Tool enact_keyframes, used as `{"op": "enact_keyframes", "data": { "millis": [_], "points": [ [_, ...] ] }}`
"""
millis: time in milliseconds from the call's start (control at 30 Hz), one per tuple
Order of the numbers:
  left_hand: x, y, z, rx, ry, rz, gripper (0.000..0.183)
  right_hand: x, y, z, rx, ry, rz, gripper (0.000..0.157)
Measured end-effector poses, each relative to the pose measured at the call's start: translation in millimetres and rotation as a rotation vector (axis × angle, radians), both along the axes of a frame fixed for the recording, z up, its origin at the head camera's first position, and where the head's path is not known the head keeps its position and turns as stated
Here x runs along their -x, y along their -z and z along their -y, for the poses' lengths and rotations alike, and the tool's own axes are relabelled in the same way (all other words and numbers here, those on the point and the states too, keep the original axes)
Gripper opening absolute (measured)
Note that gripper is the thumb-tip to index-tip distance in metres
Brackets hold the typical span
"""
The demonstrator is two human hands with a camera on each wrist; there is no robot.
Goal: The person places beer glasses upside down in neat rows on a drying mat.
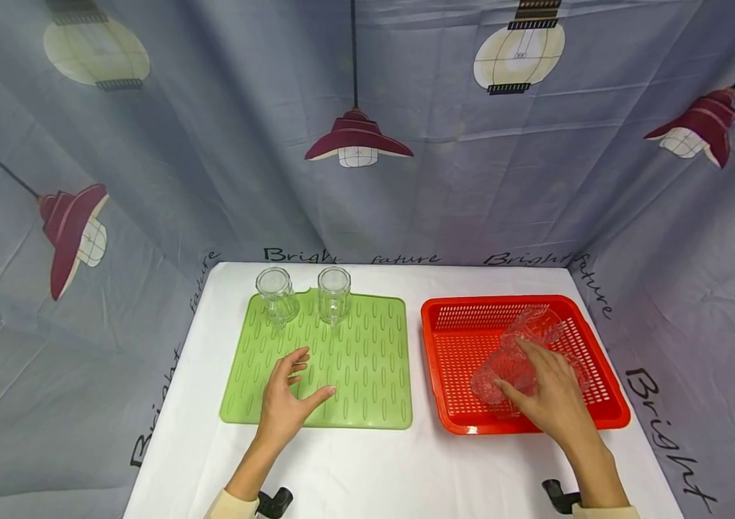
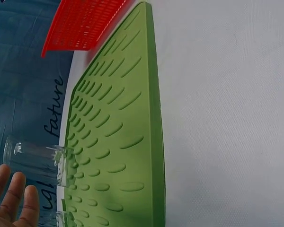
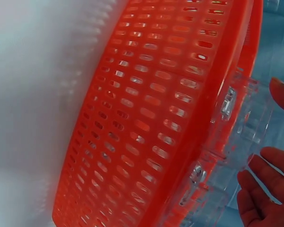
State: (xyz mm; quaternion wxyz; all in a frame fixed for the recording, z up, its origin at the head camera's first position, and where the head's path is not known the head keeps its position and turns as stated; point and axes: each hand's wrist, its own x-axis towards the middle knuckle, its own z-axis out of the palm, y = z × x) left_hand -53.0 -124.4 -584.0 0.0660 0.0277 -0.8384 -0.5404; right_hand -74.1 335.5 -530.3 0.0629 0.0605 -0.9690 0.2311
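Note:
My left hand (image 1: 283,407) hovers over the near part of a green ridged mat (image 1: 370,367), thumb and fingers spread with nothing between them. Two clear glass mugs (image 1: 333,297) stand side by side at the mat's back left. On the right, several clear glasses (image 1: 489,380) lie in a red slotted basket (image 1: 434,360). Just above them is my right hand (image 1: 552,393), its thumb apart from the fingers. In the right wrist view, the fingertips (image 3: 255,163) come right at a glass (image 3: 248,123) that rises past the basket rim.
A white cloth covers the table (image 1: 380,472), with a strip of it between mat and basket. Grey-blue curtains (image 1: 445,202) printed with lamps and lettering hang behind and at both sides. The basket's raised rim surrounds the glasses.

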Motion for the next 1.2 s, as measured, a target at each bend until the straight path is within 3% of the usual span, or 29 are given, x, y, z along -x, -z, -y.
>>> {"op": "enact_keyframes", "data": {
  "millis": [233,767,1000,1200],
  "points": [
    [-1.4,-1.0,-2.4,0.007,-0.002,0.02,0.086,-0.7,2.5,1.2,-0.05,0.018,0.052,0.087],
    [-3.9,2.7,-2.5,0.006,-0.005,0.031,0.087,-1.5,5.2,2.9,-0.043,0.013,0.044,0.085],
    [-3.6,1.9,-2.0,-0.031,0.009,0.045,0.086,-1.9,4.3,3.8,-0.024,0.012,-0.043,0.085],
    [-3.0,1.8,-2.0,-0.075,0.026,0.055,0.083,-0.9,-14.0,14.0,0.014,0.021,-0.147,0.086]
  ]
}}
